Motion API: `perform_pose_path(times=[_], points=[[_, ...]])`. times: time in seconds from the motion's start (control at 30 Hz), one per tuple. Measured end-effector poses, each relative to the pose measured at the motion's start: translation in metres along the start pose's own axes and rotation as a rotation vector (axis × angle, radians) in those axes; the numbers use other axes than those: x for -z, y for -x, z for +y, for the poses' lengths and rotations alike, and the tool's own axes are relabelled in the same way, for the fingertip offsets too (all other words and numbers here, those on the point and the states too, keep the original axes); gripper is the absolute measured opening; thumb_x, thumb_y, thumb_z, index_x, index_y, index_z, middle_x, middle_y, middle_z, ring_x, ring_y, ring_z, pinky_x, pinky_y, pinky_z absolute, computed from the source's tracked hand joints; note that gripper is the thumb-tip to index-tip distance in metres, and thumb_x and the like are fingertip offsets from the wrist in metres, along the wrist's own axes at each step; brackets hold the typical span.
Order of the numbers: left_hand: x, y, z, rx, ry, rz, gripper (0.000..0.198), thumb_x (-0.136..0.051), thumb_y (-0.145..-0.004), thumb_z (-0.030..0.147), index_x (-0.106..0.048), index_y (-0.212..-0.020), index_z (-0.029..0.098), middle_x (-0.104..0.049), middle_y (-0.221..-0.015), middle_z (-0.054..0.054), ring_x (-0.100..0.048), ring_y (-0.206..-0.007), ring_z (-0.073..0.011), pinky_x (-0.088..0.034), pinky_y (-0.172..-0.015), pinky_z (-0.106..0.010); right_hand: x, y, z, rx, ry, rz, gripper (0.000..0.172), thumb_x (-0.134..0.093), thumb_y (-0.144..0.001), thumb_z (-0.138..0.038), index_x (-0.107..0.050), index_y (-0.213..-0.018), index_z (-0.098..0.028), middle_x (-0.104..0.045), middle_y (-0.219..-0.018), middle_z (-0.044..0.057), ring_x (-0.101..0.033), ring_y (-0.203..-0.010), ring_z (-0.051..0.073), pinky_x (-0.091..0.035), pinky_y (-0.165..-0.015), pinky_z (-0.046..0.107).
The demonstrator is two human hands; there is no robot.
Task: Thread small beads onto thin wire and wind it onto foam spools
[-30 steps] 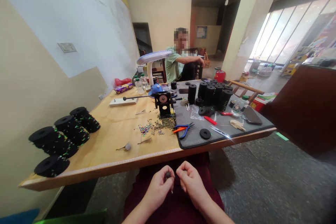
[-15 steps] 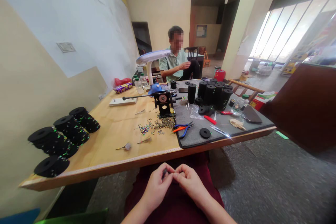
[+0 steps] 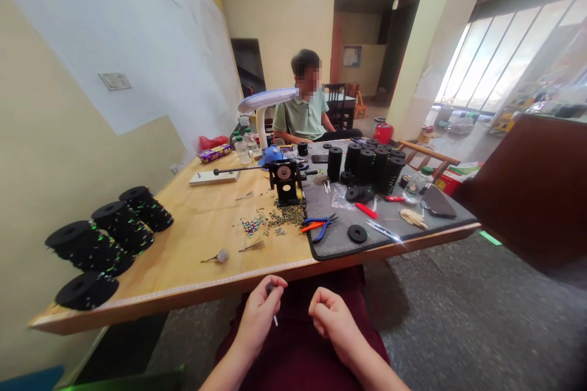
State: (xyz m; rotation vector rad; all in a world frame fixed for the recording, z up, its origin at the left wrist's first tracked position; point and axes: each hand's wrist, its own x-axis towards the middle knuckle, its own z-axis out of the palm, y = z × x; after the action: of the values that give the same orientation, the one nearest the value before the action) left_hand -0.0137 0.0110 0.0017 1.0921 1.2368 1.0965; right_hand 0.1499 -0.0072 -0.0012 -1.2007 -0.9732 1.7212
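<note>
My left hand point(image 3: 263, 305) is closed over my lap, pinching a small dark piece point(image 3: 269, 287). A thin white tip point(image 3: 276, 320) sticks out below its fingers; I cannot tell whether both are one thing. Apart from it, my right hand point(image 3: 331, 313) is closed too, fingers curled inward, and anything in it is too small or hidden to make out. On the table edge nearest the hands lie small feathery pieces point(image 3: 221, 256), blue-handled pliers point(image 3: 326, 225) and a black foam disc point(image 3: 357, 233).
Loose beads point(image 3: 252, 226) lie before a black hand-crank winder point(image 3: 287, 182). Black foam spools point(image 3: 123, 226) with small bits stuck on stand at left; more spools point(image 3: 365, 165) stand on the grey mat point(image 3: 334, 247). Tweezers point(image 3: 383, 230) lie there. A person point(image 3: 305, 113) sits behind the lamp point(image 3: 268, 99).
My hands, which met at the fingertips, have drawn apart, the left going left and slightly up. The thin white tip now shows below it. The person opposite has lowered a raised hand.
</note>
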Motion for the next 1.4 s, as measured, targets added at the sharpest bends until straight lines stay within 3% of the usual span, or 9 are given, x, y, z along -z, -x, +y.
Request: perform_pose_path(times=[0.2,0.33,0.57,0.8,1.0,1.1,1.2,1.27,1.4], points=[[-0.001,0.004,0.001,0.132,-0.112,-0.097,0.018,-0.057,-0.064,0.028,-0.059,-0.074,0.013,-0.033,-0.048,0.008,-0.025,-0.042,-0.0053,-0.015,-0.042,-0.019,0.0,0.002,-0.004,-0.04,-0.108,-0.014,0.03,-0.058,-0.067,-0.037,-0.039,-0.073,-0.015,-0.041,-0.045,-0.008,-0.024,-0.037,0.0,-0.013,-0.038,0.013],[-0.014,0.007,0.01,0.16,-0.122,-0.184,0.033,-0.063,-0.067,0.038,-0.063,-0.085,0.011,-0.037,-0.049,0.007,-0.026,-0.043,-0.0055,-0.016,-0.042,-0.02,-0.001,0.002,-0.004,-0.053,-0.084,-0.047,0.034,-0.06,-0.067,-0.041,-0.04,-0.074,-0.015,-0.044,-0.047,-0.008,-0.027,-0.036,0.0,-0.016,-0.038,0.013],[-0.016,0.0,0.014,0.116,-0.09,-0.164,0.04,-0.065,-0.066,0.052,-0.058,-0.068,0.012,-0.032,-0.046,0.008,-0.023,-0.043,-0.0055,-0.016,-0.043,-0.02,0.001,0.003,-0.005,-0.067,0.016,-0.094,0.029,-0.058,-0.07,-0.038,-0.044,-0.074,-0.013,-0.05,-0.049,-0.004,-0.033,-0.036,0.0,-0.021,-0.038,0.011],[-0.012,0.003,0.014,-0.1,-0.367,-0.118,0.032,-0.057,-0.076,0.043,-0.057,-0.064,0.013,-0.052,-0.055,0.0,-0.04,-0.053,-0.0109,-0.03,-0.053,-0.022,0.0,-0.004,-0.009,-0.029,-0.019,-0.128,0.056,-0.062,-0.066,-0.059,-0.048,-0.091,-0.01,-0.062,-0.075,0.005,-0.052,-0.051,0.004,-0.038,-0.046,0.013],[-0.015,0.006,0.011,-0.191,-0.486,-0.119,0.027,-0.053,-0.08,0.036,-0.056,-0.064,0.014,-0.058,-0.061,-0.003,-0.047,-0.06,-0.0141,-0.034,-0.057,-0.024,0.001,-0.013,0.001,0.077,0.315,-0.092,0.037,-0.059,-0.073,-0.046,-0.048,-0.078,-0.011,-0.051,-0.05,-0.003,-0.039,-0.04,0.001,-0.027,-0.042,0.012],[-0.015,0.005,0.01,-0.183,-0.468,-0.137,0.028,-0.054,-0.079,0.037,-0.057,-0.065,0.013,-0.056,-0.063,-0.003,-0.046,-0.06,-0.0138,-0.035,-0.057,-0.024,0.004,-0.015,0.008,0.118,0.323,-0.067,0.034,-0.058,-0.073,-0.042,-0.045,-0.069,-0.011,-0.044,-0.045,-0.006,-0.035,-0.038,0.0,-0.024,-0.041,0.012],[-0.014,0.004,0.008,-0.084,-0.312,-0.181,0.035,-0.061,-0.073,0.048,-0.061,-0.078,0.013,-0.056,-0.065,-0.002,-0.048,-0.058,-0.0136,-0.038,-0.055,-0.025,0.006,-0.014,0.007,0.09,0.186,-0.008,0.037,-0.06,-0.069,-0.046,-0.042,-0.069,-0.013,-0.04,-0.041,-0.008,-0.03,-0.034,0.0,-0.02,-0.037,0.012],[-0.012,0.003,0.006,0.062,-0.141,-0.199,0.055,-0.068,-0.062,0.056,-0.06,-0.095,0.013,-0.057,-0.063,-0.001,-0.051,-0.057,-0.0152,-0.042,-0.053,-0.026,0.006,-0.012,0.003,0.086,0.064,0.035,0.039,-0.062,-0.066,-0.047,-0.042,-0.071,-0.014,-0.04,-0.038,-0.008,-0.03,-0.032,0.001,-0.021,-0.036,0.012],[-0.01,-0.003,-0.001,0.307,0.084,-0.206,0.07,-0.081,-0.043,0.054,-0.058,-0.096,0.015,-0.067,-0.078,-0.007,-0.063,-0.077,-0.0238,-0.051,-0.066,-0.03,0.008,-0.01,0.0,0.108,-0.115,0.12,0.042,-0.067,-0.06,-0.046,-0.042,-0.072,-0.014,-0.039,-0.037,-0.009,-0.03,-0.03,0.001,-0.019,-0.034,0.012]])
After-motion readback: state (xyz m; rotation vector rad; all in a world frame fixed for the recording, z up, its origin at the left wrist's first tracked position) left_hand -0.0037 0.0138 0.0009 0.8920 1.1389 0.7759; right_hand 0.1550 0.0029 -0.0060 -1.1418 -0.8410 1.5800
